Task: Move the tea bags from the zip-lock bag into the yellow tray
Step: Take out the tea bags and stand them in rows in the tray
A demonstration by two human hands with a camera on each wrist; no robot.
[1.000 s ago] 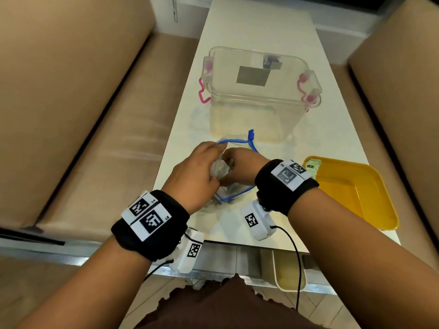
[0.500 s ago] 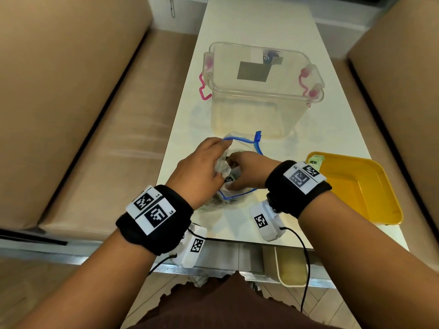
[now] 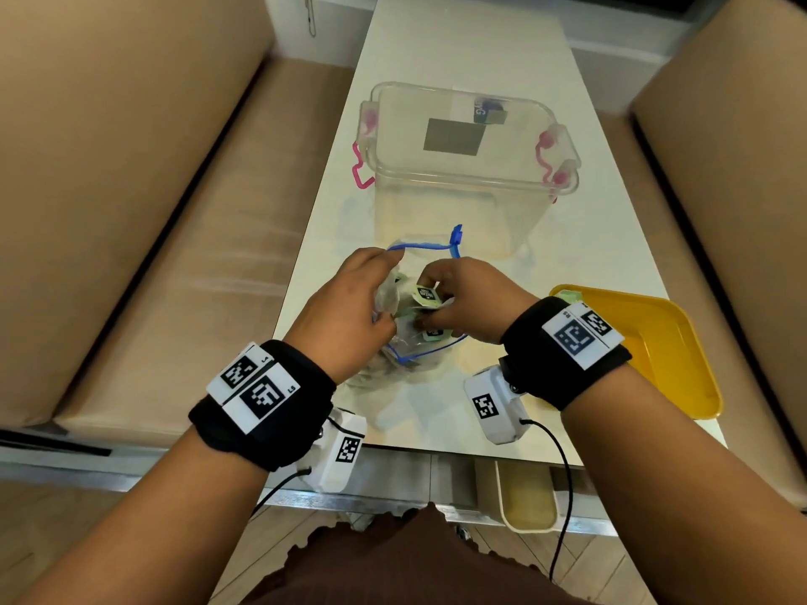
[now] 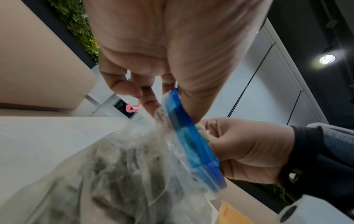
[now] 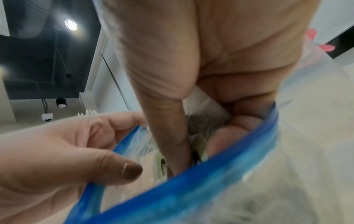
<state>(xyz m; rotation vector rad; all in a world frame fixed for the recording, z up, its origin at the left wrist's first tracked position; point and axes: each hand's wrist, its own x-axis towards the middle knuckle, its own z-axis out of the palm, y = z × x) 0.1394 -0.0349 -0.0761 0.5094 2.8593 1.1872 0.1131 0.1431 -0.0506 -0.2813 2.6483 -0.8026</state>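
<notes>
Head view: I am holding the zip-lock bag [image 3: 404, 342] mouth with my left hand [image 3: 345, 316]; right hand [image 3: 463, 305] is pinching tea bags [image 3: 425, 295]; yellow tray [image 3: 646, 342] lying rightward, nearer my right hand.

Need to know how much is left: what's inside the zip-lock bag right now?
Inside the zip-lock bag: the right hand pinching tea bags at the mouth, and more, dark and blurred through the plastic. The count is hidden by the hands and crumpled plastic.

Long white table [image 3: 458, 45], clear lidded storage box [image 3: 467, 168] mid-table, zip-lock bag [image 3: 393, 364] near front edge, yellow tray [image 3: 655, 342] at right
</notes>
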